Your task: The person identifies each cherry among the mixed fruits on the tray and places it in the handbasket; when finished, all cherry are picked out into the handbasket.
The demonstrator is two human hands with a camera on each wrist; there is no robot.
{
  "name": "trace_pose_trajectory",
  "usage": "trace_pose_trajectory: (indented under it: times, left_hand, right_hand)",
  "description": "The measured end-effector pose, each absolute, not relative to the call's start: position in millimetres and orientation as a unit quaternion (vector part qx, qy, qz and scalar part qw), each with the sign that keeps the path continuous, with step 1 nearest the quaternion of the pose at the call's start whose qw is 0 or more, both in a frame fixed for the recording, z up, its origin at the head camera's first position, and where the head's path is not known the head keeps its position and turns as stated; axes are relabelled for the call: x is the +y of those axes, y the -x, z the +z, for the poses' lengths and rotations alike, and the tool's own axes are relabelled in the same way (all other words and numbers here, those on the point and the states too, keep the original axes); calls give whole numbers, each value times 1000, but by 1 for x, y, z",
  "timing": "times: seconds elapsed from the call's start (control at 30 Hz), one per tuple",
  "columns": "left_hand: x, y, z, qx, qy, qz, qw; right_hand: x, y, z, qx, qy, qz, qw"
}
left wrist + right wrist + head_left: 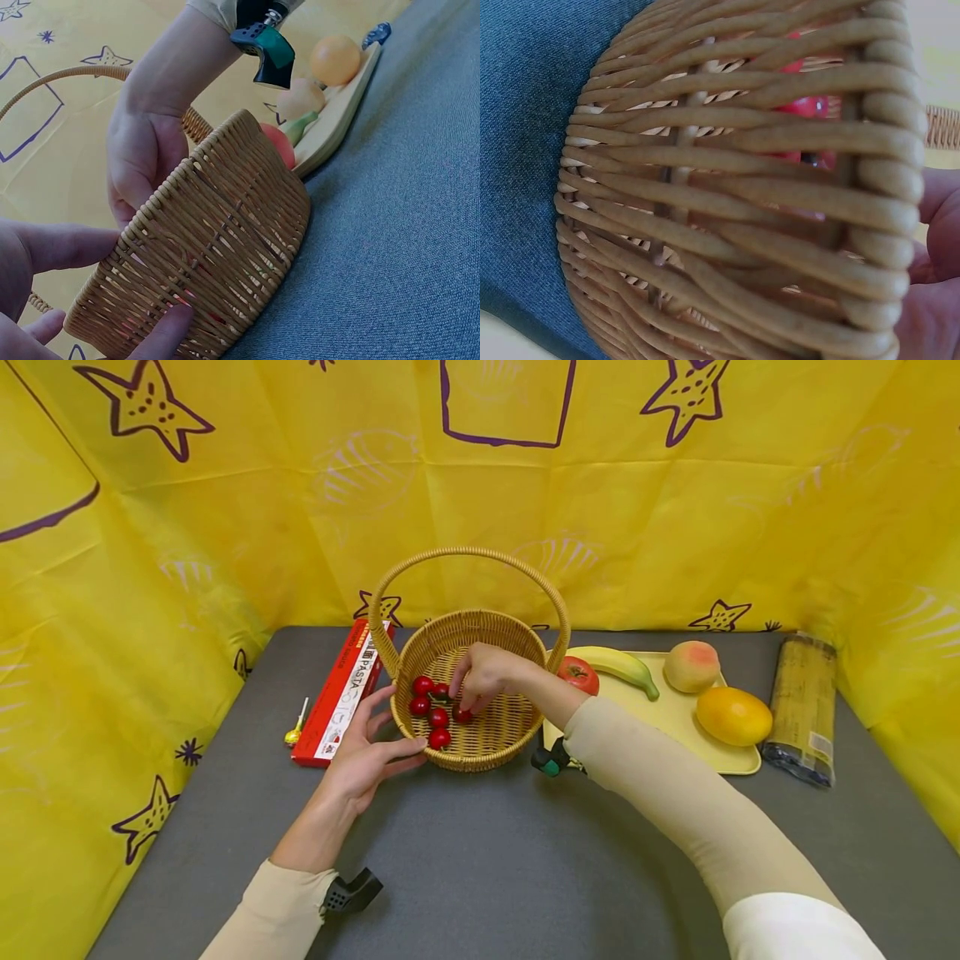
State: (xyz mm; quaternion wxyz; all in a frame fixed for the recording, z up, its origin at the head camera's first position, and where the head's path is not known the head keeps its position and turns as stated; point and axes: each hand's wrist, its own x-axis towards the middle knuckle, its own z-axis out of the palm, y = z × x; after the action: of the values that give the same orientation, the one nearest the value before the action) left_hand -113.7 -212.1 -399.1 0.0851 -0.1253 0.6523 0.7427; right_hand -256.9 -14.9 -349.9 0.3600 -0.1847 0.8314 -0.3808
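Note:
A round wicker basket (480,758) with a tall arched handle stands on the grey table. Several red cherries (438,717) with dark stems lie at its left inside. My left hand (365,760) rests against the basket's left front, thumb along the rim and straight fingers on the outer wall. In the left wrist view, one finger (166,330) presses the weave. My right hand (489,677) reaches down into the basket, its bent fingertips pinching at the cherries. The right wrist view mostly shows the basket wall (735,180), with red glimpsed through the gaps; the fingertips' contact is partly hidden.
A red pasta box (330,702) lies left of the basket, beside a yellow lollipop (294,735). To the right, a cream tray (675,752) bears a tomato (579,675), banana (611,664), peach (692,666) and mango (733,716). Beyond it lies a dark-yellow wrapped pack (804,702).

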Motion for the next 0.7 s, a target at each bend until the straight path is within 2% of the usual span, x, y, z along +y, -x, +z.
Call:
trace_pose_trajectory:
  times: [0.7]
  left_hand:
    - [-212,114,-398,658,126,737,89]
  right_hand:
    - [7,258,-346,811,200,-429,344]
